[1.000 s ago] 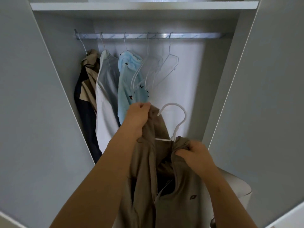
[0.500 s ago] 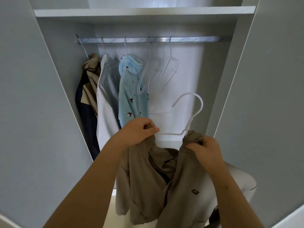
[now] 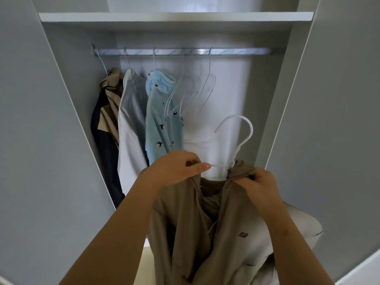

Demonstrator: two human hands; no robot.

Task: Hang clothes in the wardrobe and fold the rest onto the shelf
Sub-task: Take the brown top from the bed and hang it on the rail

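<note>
- Your left hand grips the soft tan jacket at one shoulder. Your right hand pinches bunched cloth beside the thin white hanger.
- The jacket droops before the open wardrobe, below the metal rail.
- Hung garments and bare hangers share that rail, under a flat white shelf.
</note>
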